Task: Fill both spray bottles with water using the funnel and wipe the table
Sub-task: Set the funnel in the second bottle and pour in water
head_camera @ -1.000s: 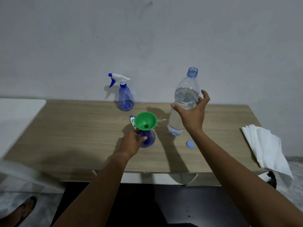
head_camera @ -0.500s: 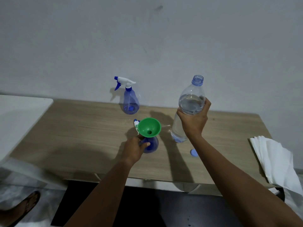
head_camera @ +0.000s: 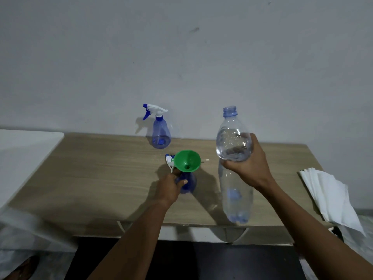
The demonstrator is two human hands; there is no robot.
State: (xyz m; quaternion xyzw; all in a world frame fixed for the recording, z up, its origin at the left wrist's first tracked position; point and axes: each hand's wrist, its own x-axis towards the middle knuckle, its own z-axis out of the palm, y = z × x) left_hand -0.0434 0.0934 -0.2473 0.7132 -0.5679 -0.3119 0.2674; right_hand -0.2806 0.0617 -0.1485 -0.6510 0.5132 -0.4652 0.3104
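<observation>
My left hand (head_camera: 169,188) grips the near blue spray bottle (head_camera: 189,183) standing on the wooden table (head_camera: 101,178). A green funnel (head_camera: 187,160) sits in its open neck. Its white-and-blue trigger head (head_camera: 169,160) lies just behind the funnel. My right hand (head_camera: 249,166) holds a clear water bottle (head_camera: 235,164) with no cap, lifted off the table and upright, to the right of the funnel. The second blue spray bottle (head_camera: 160,128), with its trigger head on, stands at the back by the wall.
A stack of white paper towels (head_camera: 331,197) hangs over the table's right end. A blue cap (head_camera: 234,196) shows through the water bottle, on the table. A white surface (head_camera: 24,154) adjoins the table at left. A sandalled foot (head_camera: 22,268) is at the bottom left.
My right hand has lifted the water bottle off the table and brought it nearer to me. My left hand has stayed on the near spray bottle.
</observation>
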